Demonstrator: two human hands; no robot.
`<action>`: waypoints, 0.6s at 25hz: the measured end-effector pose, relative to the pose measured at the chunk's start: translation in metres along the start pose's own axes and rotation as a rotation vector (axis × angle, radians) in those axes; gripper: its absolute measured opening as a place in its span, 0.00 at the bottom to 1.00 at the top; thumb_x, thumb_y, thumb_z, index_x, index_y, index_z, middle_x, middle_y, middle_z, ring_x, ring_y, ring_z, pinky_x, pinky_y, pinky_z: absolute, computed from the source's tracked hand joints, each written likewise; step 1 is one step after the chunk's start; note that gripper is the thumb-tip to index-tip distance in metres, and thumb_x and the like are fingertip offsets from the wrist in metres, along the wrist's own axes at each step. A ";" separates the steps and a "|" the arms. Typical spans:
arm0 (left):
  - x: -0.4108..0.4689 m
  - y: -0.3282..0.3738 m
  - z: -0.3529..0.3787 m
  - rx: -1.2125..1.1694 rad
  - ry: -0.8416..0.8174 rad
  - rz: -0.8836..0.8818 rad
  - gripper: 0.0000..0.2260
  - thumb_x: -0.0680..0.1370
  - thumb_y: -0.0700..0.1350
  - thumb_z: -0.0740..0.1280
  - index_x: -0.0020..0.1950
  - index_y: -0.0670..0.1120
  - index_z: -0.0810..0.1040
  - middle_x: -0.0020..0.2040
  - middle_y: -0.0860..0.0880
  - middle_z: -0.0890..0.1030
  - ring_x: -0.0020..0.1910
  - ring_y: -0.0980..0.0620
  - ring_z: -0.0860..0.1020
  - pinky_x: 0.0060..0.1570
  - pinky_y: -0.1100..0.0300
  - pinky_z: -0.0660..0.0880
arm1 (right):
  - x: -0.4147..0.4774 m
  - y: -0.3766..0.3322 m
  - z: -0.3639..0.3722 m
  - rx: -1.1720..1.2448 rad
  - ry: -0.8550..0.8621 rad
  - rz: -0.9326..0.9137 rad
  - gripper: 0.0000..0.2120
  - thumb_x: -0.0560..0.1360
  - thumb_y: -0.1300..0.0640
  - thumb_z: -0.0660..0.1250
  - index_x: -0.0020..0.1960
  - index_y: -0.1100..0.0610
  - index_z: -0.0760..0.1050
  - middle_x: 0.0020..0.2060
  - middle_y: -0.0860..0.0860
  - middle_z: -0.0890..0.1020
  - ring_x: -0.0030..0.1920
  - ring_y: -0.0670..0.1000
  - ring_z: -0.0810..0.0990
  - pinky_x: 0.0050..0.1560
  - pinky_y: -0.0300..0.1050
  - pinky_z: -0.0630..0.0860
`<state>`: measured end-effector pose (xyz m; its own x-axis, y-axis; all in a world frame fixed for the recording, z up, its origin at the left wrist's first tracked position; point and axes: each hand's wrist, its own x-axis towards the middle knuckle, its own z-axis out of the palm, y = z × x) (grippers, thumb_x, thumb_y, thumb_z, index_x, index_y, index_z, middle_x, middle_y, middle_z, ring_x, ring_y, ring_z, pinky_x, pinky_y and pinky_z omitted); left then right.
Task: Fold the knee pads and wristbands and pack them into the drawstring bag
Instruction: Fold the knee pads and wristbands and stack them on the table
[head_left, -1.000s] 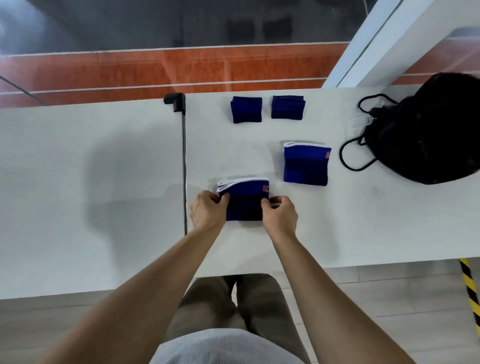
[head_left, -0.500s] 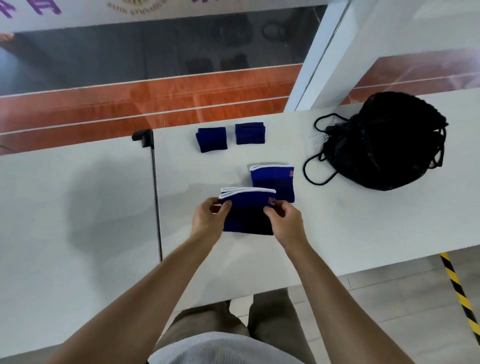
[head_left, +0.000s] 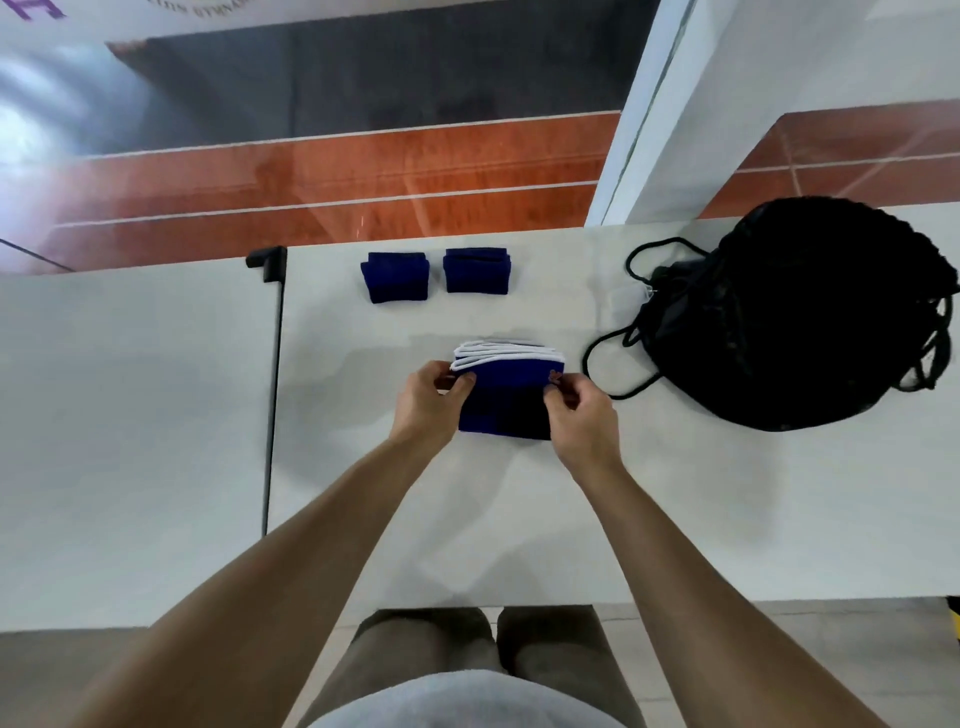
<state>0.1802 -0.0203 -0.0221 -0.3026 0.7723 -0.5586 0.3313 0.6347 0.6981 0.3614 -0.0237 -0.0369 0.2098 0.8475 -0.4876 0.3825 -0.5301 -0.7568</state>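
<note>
The person is standing at the near edge of a white table (head_left: 727, 519), both forearms reaching forward over it. The left hand (head_left: 428, 402) is pinching the left side of a folded blue knee pad (head_left: 506, 400) between thumb and fingers, and the right hand (head_left: 582, 415) is gripping its right side the same way. White edges are showing in layers at the far side of the stack, so the second knee pad is probably lying under the one being held, though this cannot be told for certain. The step in hand looks like stacking the folded pads; the next move is likely calling for carrying them rightward to the black drawstring bag (head_left: 800, 317), whose cord loops are lying just beside the right hand. Whether the bag's mouth is open cannot be told. Farther off, two folded blue wristbands (head_left: 396, 277) are sitting side by side near the table's far edge, well apart from the hands. A dark seam (head_left: 272, 395) is running down the table at the left; bare tabletop is lying between pads and bag
</note>
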 end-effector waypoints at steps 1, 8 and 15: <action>0.004 0.000 0.003 0.011 0.015 -0.001 0.08 0.80 0.51 0.66 0.56 0.50 0.80 0.49 0.52 0.83 0.44 0.55 0.81 0.39 0.62 0.73 | 0.003 0.000 0.000 -0.016 -0.009 0.001 0.10 0.79 0.50 0.64 0.56 0.52 0.79 0.47 0.46 0.84 0.49 0.48 0.81 0.49 0.46 0.77; 0.006 0.000 0.013 0.306 0.245 0.119 0.09 0.79 0.49 0.67 0.55 0.48 0.72 0.53 0.49 0.78 0.51 0.47 0.74 0.52 0.51 0.74 | 0.013 0.002 0.009 -0.103 0.013 -0.027 0.13 0.80 0.48 0.63 0.56 0.55 0.79 0.46 0.49 0.84 0.47 0.51 0.81 0.47 0.48 0.77; 0.000 -0.032 0.026 0.897 0.148 0.680 0.22 0.82 0.48 0.62 0.76 0.51 0.67 0.80 0.49 0.62 0.78 0.40 0.61 0.71 0.47 0.63 | 0.016 0.002 0.023 -0.370 0.102 -0.151 0.11 0.78 0.49 0.64 0.54 0.56 0.75 0.46 0.52 0.84 0.50 0.58 0.81 0.55 0.55 0.73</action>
<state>0.1930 -0.0399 -0.0561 0.1019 0.9910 -0.0863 0.9698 -0.0796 0.2304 0.3451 -0.0114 -0.0563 0.2071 0.9233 -0.3234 0.7094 -0.3694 -0.6002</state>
